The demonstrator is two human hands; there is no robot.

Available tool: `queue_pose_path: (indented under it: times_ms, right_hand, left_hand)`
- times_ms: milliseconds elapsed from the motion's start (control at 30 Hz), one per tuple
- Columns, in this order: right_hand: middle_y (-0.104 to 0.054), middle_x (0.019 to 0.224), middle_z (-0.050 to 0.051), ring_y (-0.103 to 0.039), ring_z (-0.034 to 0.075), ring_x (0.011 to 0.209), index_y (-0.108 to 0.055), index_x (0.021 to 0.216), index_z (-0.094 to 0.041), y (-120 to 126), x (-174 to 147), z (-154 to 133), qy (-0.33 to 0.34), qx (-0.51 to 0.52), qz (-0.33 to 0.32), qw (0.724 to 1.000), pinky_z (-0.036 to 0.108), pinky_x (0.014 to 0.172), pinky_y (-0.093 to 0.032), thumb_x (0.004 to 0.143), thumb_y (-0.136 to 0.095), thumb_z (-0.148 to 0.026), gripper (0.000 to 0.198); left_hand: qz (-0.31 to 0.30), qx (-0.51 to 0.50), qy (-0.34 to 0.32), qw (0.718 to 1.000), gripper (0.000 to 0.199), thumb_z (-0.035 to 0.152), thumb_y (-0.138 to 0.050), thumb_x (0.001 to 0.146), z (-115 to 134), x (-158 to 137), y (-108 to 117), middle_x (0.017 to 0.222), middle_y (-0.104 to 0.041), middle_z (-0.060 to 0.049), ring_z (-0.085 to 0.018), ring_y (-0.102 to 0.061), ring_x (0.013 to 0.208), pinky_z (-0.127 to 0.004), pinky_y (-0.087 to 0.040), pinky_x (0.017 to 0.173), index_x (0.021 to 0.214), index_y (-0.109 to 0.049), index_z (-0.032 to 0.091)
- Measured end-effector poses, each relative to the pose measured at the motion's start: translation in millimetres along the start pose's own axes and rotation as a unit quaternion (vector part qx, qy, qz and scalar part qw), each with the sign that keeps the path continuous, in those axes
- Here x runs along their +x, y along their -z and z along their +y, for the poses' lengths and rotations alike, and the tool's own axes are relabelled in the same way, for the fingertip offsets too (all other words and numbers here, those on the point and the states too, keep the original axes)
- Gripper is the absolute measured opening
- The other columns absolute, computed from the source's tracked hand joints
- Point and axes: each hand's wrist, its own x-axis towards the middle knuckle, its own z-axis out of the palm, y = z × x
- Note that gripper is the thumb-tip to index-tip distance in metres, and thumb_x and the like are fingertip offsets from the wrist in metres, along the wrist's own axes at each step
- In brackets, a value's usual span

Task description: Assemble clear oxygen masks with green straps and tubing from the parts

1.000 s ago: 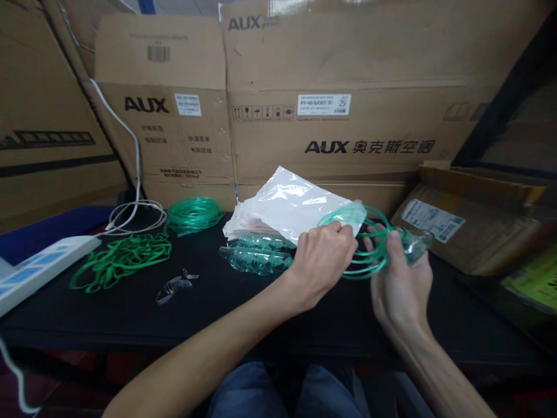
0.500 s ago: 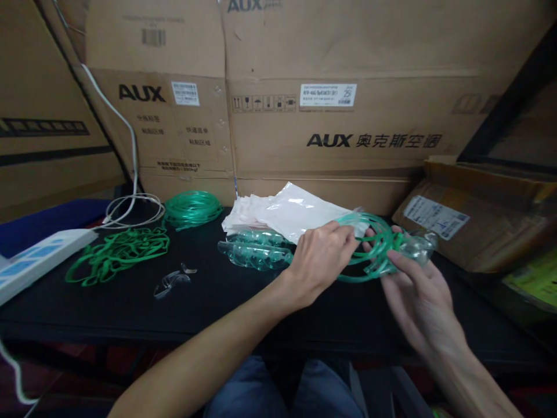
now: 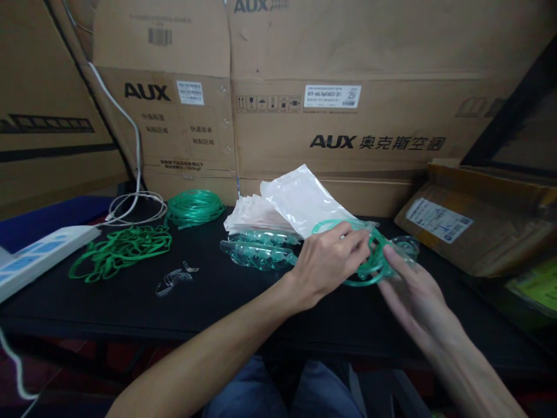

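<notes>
My left hand (image 3: pixel 328 264) is closed at the mouth of a white plastic bag (image 3: pixel 304 194), its fingertips partly hidden against green tubing. A coil of clear green tubing (image 3: pixel 369 276) lies between my hands, and one loop overlaps the bag left of my fingers. My right hand (image 3: pixel 411 293) grips the coil's right side with the thumb on top. A clear plastic piece, apparently an oxygen mask (image 3: pixel 407 247), shows beyond that thumb. Beside my left hand lie several clear greenish masks (image 3: pixel 259 255), with a stack of white bags (image 3: pixel 252 215) behind them.
Farther left on the black table (image 3: pixel 243 307) are another green tubing coil (image 3: pixel 195 207), tangled green straps (image 3: pixel 124 249) and small clear plastic pieces (image 3: pixel 174 280). A white power strip (image 3: pixel 47 252) sits at the left edge. Cardboard boxes (image 3: pixel 278 136) wall the back; a smaller carton (image 3: pixel 448 217) stands right.
The tubing and mask have moved left with my right hand, and a loop now reaches farther over the bag. The bag's far end has tilted upward. The view has shifted slightly.
</notes>
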Motion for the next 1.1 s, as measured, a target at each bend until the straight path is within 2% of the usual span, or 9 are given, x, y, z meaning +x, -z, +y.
queue_pose_path:
  times_ms: [133, 267, 433, 533, 600, 700, 833, 967, 1100]
  right_hand:
    - [-0.082, 0.093, 0.006, -0.078, 0.028, 0.095, -0.078, 0.093, -0.016, 9, 7, 4, -0.036, -0.025, 0.03, 0.999, 0.033, 0.081, -0.069, 0.065, -0.088, -0.013, 0.03]
    - [-0.081, 0.097, 0.006, -0.078, 0.023, 0.092, -0.077, 0.094, -0.016, 14, 12, 5, -0.049, 0.024, 0.054, 0.997, 0.031, 0.081, -0.069, 0.075, -0.076, -0.009, 0.02]
    - [-0.079, 0.097, 0.003, -0.074, 0.013, 0.092, -0.076, 0.096, -0.016, 7, 9, 6, 0.062, 0.079, 0.113, 0.989, 0.017, 0.089, -0.061, 0.082, -0.071, -0.007, 0.018]
    - [-0.077, 0.097, -0.001, -0.072, 0.011, 0.098, -0.075, 0.099, -0.019, -3, 2, 11, 0.137, 0.076, 0.09, 0.984, 0.017, 0.095, -0.056, 0.082, -0.077, -0.014, 0.017]
    - [-0.076, 0.098, -0.003, -0.07, 0.011, 0.103, -0.074, 0.099, -0.022, -9, -3, 14, 0.149, 0.073, 0.081, 0.983, 0.018, 0.099, -0.054, 0.083, -0.08, -0.021, 0.017]
    - [-0.076, 0.101, -0.001, -0.068, 0.013, 0.11, -0.074, 0.093, -0.022, -12, -8, 14, 0.11, 0.088, 0.052, 0.989, 0.022, 0.104, -0.052, 0.088, -0.074, -0.028, 0.008]
    - [-0.077, 0.115, 0.003, -0.064, 0.023, 0.126, -0.076, 0.094, -0.025, -1, -10, 4, 0.033, 0.105, -0.038, 0.993, 0.041, 0.109, -0.054, 0.093, -0.056, -0.035, 0.022]
    - [-0.079, 0.114, 0.003, -0.068, 0.027, 0.123, -0.077, 0.096, -0.026, 24, -6, -2, -0.041, 0.028, -0.064, 0.997, 0.044, 0.105, -0.058, 0.081, -0.077, -0.036, 0.018]
    - [-0.079, 0.117, 0.002, -0.073, 0.025, 0.115, -0.075, 0.111, -0.028, 43, -5, -4, -0.055, -0.063, -0.087, 0.993, 0.038, 0.101, -0.06, 0.07, -0.092, -0.025, 0.046]
  left_hand:
    - [-0.013, 0.003, -0.017, 1.0, 0.028, 0.023, -0.049, 0.106, 1, 0, 1, 0.096, -0.074, -0.006, -0.017, -0.073, 0.086, -0.027, -0.06, 0.083, 0.109, -0.076, 0.015]
    - [-0.027, -0.003, -0.004, 1.0, 0.026, 0.025, -0.052, 0.106, -1, 0, 2, 0.101, -0.076, -0.006, -0.018, -0.074, 0.09, -0.028, -0.061, 0.084, 0.115, -0.075, 0.016]
    - [-0.036, -0.025, 0.0, 0.999, 0.025, 0.022, -0.055, 0.103, 3, -1, -6, 0.098, -0.078, -0.006, -0.021, -0.076, 0.088, -0.033, -0.062, 0.085, 0.118, -0.073, 0.014]
    - [-0.051, -0.043, -0.009, 0.998, 0.028, 0.02, -0.055, 0.103, 11, 3, -12, 0.103, -0.078, -0.006, -0.02, -0.075, 0.092, -0.033, -0.062, 0.089, 0.126, -0.07, 0.014]
    - [-0.056, -0.039, -0.022, 0.997, 0.029, 0.02, -0.053, 0.104, 17, 8, -15, 0.101, -0.078, -0.007, -0.02, -0.075, 0.092, -0.032, -0.061, 0.088, 0.125, -0.07, 0.012]
    - [-0.051, -0.026, -0.036, 0.998, 0.027, 0.021, -0.052, 0.104, 20, 14, -16, 0.097, -0.077, -0.007, -0.02, -0.074, 0.089, -0.031, -0.061, 0.086, 0.118, -0.072, 0.011]
    - [-0.044, -0.013, -0.035, 0.998, 0.023, 0.02, -0.053, 0.103, 16, 17, -12, 0.095, -0.075, -0.005, -0.019, -0.073, 0.086, -0.03, -0.061, 0.083, 0.109, -0.075, 0.014]
    - [-0.048, -0.011, -0.034, 0.998, 0.023, 0.02, -0.054, 0.103, 10, 15, -7, 0.096, -0.074, -0.006, -0.02, -0.072, 0.086, -0.031, -0.061, 0.084, 0.107, -0.076, 0.013]
    - [-0.079, -0.016, -0.052, 0.995, 0.025, 0.02, -0.051, 0.105, 10, 13, -8, 0.1, -0.073, -0.006, -0.02, -0.072, 0.089, -0.031, -0.061, 0.084, 0.113, -0.074, 0.014]
